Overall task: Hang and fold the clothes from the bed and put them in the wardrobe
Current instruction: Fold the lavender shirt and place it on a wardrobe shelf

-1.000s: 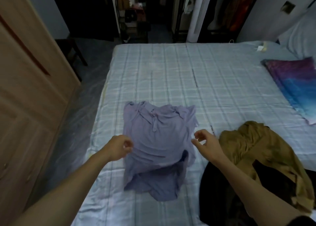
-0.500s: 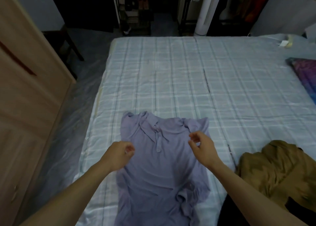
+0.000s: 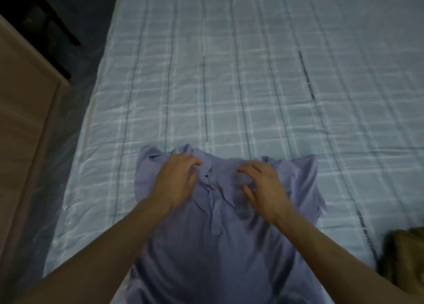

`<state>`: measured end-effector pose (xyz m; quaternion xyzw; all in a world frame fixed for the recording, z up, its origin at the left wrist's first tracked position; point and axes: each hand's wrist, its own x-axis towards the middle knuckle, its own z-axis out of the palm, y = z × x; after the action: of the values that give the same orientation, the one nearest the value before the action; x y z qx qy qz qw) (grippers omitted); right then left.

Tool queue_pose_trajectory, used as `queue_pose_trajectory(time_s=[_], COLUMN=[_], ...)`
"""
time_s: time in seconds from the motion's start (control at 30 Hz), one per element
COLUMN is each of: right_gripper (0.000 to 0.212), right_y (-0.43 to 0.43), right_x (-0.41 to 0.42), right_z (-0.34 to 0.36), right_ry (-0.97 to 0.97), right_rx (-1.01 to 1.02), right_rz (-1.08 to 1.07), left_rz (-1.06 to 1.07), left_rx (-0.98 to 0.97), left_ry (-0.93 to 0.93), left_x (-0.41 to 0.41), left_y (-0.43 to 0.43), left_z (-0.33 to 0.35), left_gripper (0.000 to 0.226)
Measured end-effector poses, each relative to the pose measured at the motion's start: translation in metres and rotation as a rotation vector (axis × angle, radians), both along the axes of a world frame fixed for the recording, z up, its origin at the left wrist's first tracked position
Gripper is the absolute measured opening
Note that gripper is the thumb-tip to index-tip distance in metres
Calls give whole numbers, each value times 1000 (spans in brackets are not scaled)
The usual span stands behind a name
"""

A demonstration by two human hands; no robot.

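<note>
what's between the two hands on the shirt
The collar and button placket of the shirt, between left hand and right hand; head view shows it.

A shirt (image 3: 218,257) lies flat on the near part of the bed (image 3: 229,74), closer to the bed's left side. Its collar end is the far end. The left hand (image 3: 176,182) rests on the shirt just left of the collar. The right hand (image 3: 263,188) is on the shirt just right of the collar. The hands are near each other but apart. Another piece of clothing (image 3: 403,253) lies on the bed to the right of the shirt, not touching it. A wardrobe (image 3: 20,120) stands left of the bed, with floor (image 3: 68,97) between them. Chair legs (image 3: 52,21) stand on the floor behind the wardrobe.
</note>
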<state>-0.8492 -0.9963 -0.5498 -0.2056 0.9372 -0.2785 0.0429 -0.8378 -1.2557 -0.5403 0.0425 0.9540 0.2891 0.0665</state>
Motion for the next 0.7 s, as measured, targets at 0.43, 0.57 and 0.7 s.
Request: queue_pose_trajectory(time_s=[0.43,0.57,0.7], right_gripper=[31,52,50], right_y=[-24,-20,-15], right_x=[-50,-43,-47], right_z=[-23,-19,-19], right_ry=[-298,-450,-519], right_rx=[377,327,328], right_rz=[-42,-129,-107], left_rz=[-137,-125,-94], left_rx=[-621,-489,-432], left_ry=[-161,-13,53], left_x=[-50,-46,-38], left_y=[15,19,13], left_z=[-39,-25,-10], left_gripper=[68,40,8])
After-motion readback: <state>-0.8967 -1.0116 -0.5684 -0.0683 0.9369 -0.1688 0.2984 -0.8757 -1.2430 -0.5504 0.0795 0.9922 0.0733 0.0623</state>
